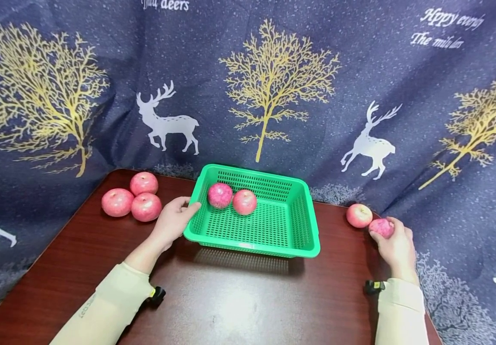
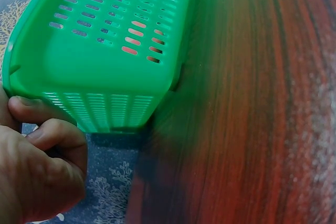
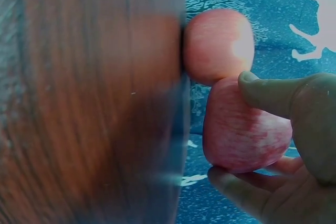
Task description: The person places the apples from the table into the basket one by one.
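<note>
A green plastic basket (image 1: 248, 246) with slotted walls stands at the middle of the table, holding a dark pink apple (image 1: 220, 195) and a lighter apple (image 1: 245, 202). My left hand (image 1: 174, 219) pinches its left rim between thumb and curled fingers; the left wrist view shows the fingers (image 2: 58, 135) under the rim. On the right, my right hand (image 1: 396, 244) grips a streaked dark pink apple (image 3: 247, 129), thumb on one side and fingers on the other. Close beside that one sits another apple (image 1: 359, 215), paler, near the table's back right edge.
Three apples (image 1: 117, 202) are grouped left of the basket, near my left hand. The dark reddish-brown wooden table (image 1: 187, 297) ends at the back against a blue curtain (image 1: 213, 72) printed with trees and deer. A black wrist camera (image 1: 156, 296) sits under the left forearm.
</note>
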`<move>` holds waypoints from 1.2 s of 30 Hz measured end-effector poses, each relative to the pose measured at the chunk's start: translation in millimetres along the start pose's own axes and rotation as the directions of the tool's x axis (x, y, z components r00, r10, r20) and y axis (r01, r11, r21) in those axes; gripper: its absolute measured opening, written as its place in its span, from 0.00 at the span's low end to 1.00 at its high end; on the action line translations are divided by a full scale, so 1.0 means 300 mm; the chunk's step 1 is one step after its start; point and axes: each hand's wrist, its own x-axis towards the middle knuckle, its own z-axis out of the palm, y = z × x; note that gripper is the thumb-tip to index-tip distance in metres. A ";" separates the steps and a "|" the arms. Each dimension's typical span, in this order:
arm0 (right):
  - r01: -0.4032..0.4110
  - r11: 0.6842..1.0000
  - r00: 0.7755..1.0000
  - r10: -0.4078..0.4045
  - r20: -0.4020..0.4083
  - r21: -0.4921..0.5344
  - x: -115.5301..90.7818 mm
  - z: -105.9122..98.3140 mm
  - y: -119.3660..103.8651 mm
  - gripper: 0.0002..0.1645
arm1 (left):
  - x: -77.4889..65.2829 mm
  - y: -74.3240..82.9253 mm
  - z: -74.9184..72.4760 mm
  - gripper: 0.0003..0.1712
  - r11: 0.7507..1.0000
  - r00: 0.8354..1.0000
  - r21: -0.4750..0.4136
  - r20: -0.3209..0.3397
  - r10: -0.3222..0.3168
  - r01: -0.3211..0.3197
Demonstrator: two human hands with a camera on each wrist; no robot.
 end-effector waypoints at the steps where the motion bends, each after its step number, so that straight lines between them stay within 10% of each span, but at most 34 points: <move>1: 0.000 1.000 1.000 0.000 -0.006 0.003 0.000 -0.003 -0.003 0.43 | 0.000 -0.001 0.000 0.29 1.000 1.000 -0.002 0.000 0.000 0.000; 36: 0.132 0.989 0.988 -0.125 -0.093 0.065 -0.005 -0.070 -0.241 0.42 | -0.001 0.004 0.002 0.27 0.999 1.000 0.035 -0.011 -0.004 0.004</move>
